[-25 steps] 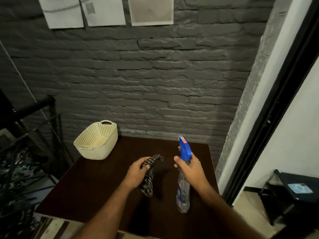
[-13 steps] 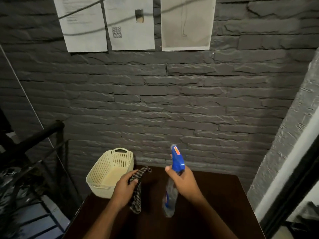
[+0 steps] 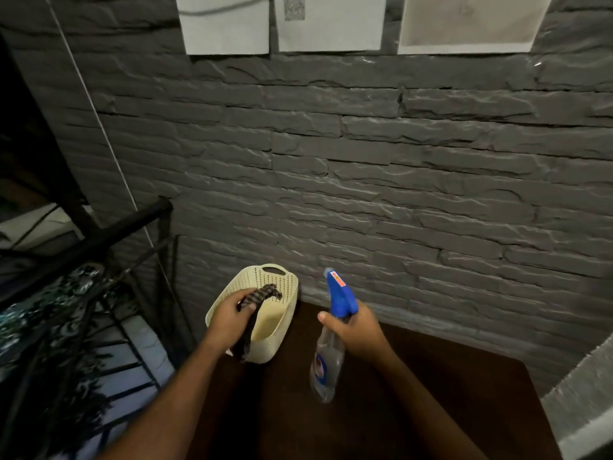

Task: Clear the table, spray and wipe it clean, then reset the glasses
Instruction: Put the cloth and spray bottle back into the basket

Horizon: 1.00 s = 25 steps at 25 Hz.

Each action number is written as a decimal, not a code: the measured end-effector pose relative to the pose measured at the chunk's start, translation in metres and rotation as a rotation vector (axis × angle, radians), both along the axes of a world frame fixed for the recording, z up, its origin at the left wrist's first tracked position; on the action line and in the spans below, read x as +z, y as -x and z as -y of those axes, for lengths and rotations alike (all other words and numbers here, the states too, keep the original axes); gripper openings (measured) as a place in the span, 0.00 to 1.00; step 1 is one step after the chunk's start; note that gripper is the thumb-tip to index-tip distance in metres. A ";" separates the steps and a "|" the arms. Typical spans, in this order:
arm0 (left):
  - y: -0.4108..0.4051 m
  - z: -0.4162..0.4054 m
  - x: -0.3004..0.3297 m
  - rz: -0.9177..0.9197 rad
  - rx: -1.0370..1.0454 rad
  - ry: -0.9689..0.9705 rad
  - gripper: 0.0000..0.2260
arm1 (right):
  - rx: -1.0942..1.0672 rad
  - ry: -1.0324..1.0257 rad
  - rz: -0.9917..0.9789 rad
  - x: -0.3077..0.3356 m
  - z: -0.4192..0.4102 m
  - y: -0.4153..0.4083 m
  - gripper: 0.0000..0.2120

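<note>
My left hand grips a dark checked cloth, which hangs over the cream perforated basket at the table's back left corner. My right hand holds a clear spray bottle with a blue trigger head by its neck, above the dark brown table. The bottle hangs tilted, its base toward me. No glasses are in view.
A grey stone-brick wall stands right behind the table, with paper sheets pinned high up. A black metal railing and dark foliage lie to the left. A pale wall edge shows at the lower right.
My view has shifted left and closer to the wall. My left hand has carried the cloth left, over the basket. My right hand still holds the spray bottle over the table.
</note>
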State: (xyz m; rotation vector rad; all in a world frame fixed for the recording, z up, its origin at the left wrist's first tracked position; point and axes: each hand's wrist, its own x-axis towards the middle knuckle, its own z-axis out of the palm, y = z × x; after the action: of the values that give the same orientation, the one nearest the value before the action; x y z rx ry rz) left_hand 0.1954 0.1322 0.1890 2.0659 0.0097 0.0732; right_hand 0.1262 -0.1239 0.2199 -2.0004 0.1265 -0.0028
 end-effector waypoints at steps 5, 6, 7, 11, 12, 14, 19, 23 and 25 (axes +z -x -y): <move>-0.073 -0.021 0.008 0.031 -0.111 -0.298 0.16 | -0.064 -0.055 0.118 0.017 -0.032 -0.043 0.14; -0.086 -0.024 0.003 0.028 -0.158 -0.351 0.15 | -0.073 -0.037 0.142 0.024 -0.040 -0.055 0.15; -0.099 -0.027 -0.005 0.013 -0.218 -0.410 0.14 | -0.080 -0.019 0.169 0.030 -0.048 -0.069 0.15; -0.135 -0.036 -0.059 -0.185 -0.486 -0.699 0.10 | -0.073 -0.004 0.234 0.045 -0.079 -0.118 0.10; -0.139 -0.037 -0.070 -0.238 -0.540 -0.737 0.09 | -0.078 -0.021 0.228 0.045 -0.087 -0.130 0.08; -0.142 -0.036 -0.089 -0.279 -0.626 -0.826 0.11 | -0.076 -0.056 0.194 0.041 -0.099 -0.152 0.05; -0.162 -0.040 -0.136 -0.385 -0.815 -0.940 0.16 | -0.058 -0.070 0.143 0.008 -0.119 -0.203 0.08; -0.176 -0.045 -0.141 -0.439 -0.884 -0.872 0.18 | -0.044 -0.063 0.045 -0.033 -0.129 -0.236 0.09; -0.179 -0.048 -0.140 -0.355 -0.799 -0.775 0.15 | -0.044 -0.087 0.010 -0.053 -0.134 -0.250 0.10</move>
State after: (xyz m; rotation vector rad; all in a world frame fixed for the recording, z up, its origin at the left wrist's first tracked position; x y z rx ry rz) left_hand 0.3742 0.1805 0.0486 2.6534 -0.7171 -0.9037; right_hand 0.3758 0.0102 0.1669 -1.9099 0.1613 -0.0349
